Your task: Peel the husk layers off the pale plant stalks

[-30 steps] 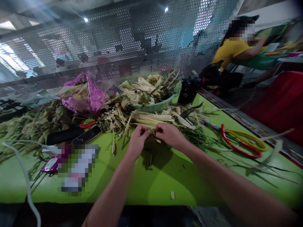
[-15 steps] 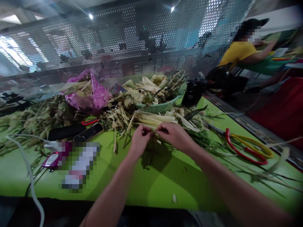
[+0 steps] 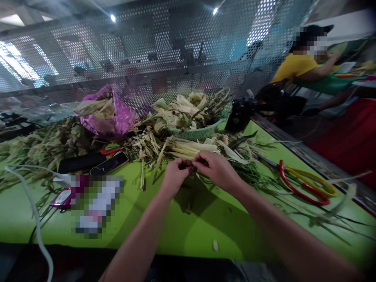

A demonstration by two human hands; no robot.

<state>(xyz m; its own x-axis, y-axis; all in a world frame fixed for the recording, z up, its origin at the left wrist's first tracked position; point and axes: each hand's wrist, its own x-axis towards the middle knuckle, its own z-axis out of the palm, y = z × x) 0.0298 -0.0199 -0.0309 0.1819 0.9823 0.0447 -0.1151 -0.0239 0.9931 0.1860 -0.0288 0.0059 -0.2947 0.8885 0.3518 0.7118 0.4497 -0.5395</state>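
Note:
My left hand [image 3: 178, 174] and my right hand [image 3: 214, 166] meet over the green table, fingertips pinched close together. Between them is a small pale bit, perhaps a strip of dried husk; the fingers hide most of it. Just beyond the hands lies a bundle of long pale yellow husk strips [image 3: 190, 147]. Behind that, a light green basket [image 3: 190, 134] is heaped with dried corn husks [image 3: 188, 111]. Dried, shredded plant pieces [image 3: 147, 145] lie to the left of the bundle, and green stringy leaves [image 3: 249, 174] to the right of my right hand.
Scissors with red and yellow handles [image 3: 305, 184] lie at right. On the left are a pink plastic bag of husks [image 3: 117, 117], a phone [image 3: 109, 163], a red-handled cutter [image 3: 111, 150] and a white cable [image 3: 32, 207]. A perforated metal screen [image 3: 141, 51] stands behind. A person in yellow [image 3: 299, 66] sits beyond.
My left hand has shifted slightly right, and the fingertips of both hands are now closer together. The surrounding things have stayed in place.

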